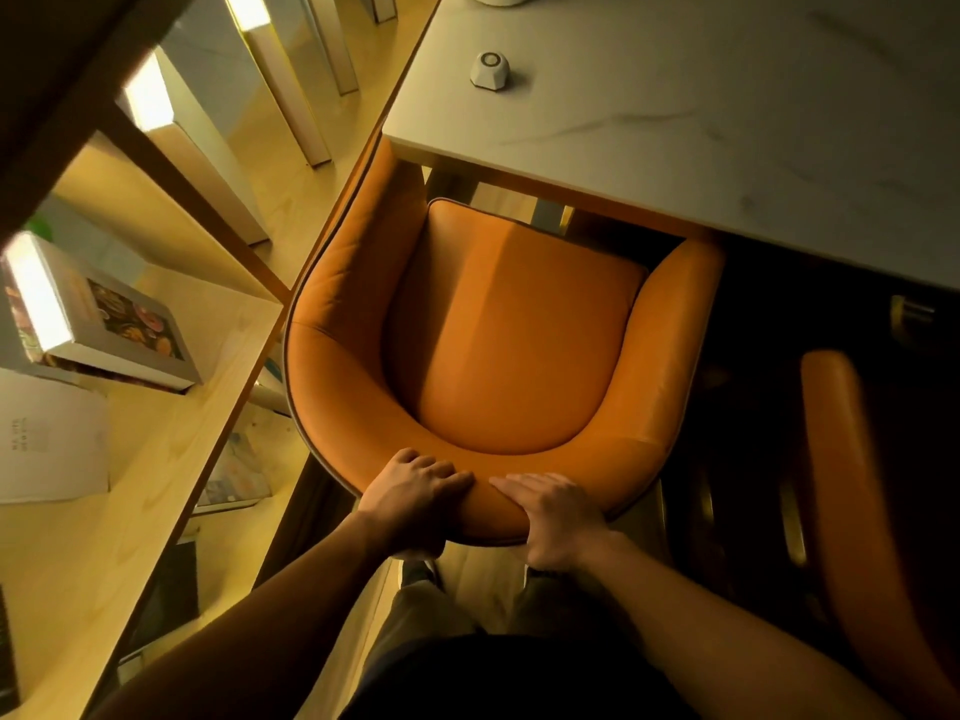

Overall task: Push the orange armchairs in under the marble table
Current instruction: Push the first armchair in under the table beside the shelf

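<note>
At the frame's centre, the left hand (415, 493) and right hand (558, 517) are gripping the armchair (498, 335) backrest, its front apparently tucking under the table (675, 111); next, a straight forward shove.

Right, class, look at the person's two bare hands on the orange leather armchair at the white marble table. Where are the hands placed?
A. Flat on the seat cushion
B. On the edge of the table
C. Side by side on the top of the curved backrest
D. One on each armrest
C: the left hand and right hand sit close together on the backrest rim of the orange leather armchair, nearest the camera.
</note>
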Motion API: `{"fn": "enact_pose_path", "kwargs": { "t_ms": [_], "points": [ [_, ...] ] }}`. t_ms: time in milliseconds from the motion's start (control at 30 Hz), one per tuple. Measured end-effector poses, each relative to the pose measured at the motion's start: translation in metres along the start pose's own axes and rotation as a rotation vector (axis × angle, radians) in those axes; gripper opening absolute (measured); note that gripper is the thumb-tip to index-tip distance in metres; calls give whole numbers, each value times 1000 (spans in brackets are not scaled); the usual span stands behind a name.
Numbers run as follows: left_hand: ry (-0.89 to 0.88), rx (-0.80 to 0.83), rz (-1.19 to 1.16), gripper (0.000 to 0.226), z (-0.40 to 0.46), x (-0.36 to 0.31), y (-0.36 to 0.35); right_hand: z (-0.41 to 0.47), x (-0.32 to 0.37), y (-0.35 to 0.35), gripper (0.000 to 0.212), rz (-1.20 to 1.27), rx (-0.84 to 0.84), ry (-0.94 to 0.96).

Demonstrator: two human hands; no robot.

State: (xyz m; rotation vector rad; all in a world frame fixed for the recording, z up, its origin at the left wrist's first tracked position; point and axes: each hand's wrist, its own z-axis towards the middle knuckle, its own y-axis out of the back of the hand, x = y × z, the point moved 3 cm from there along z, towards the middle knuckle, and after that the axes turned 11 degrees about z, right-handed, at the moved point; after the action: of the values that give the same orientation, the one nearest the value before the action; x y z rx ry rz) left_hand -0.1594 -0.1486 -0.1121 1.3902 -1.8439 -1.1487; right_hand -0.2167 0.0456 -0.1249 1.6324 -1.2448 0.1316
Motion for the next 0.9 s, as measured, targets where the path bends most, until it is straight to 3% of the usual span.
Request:
{"fn": "enact_pose_path", "kwargs": {
  "t_ms": [367, 667, 900],
  "points": [
    [-15, -26, -17, 71, 37, 22, 19, 27, -23, 33, 84, -27, -9, 35],
    [-26, -5, 20, 89, 44, 24, 13, 34, -31, 32, 87, 0, 19, 63],
    [-35, -26, -13, 68, 48, 29, 10, 37, -37, 30, 88, 21, 47, 51]
  ]
}}
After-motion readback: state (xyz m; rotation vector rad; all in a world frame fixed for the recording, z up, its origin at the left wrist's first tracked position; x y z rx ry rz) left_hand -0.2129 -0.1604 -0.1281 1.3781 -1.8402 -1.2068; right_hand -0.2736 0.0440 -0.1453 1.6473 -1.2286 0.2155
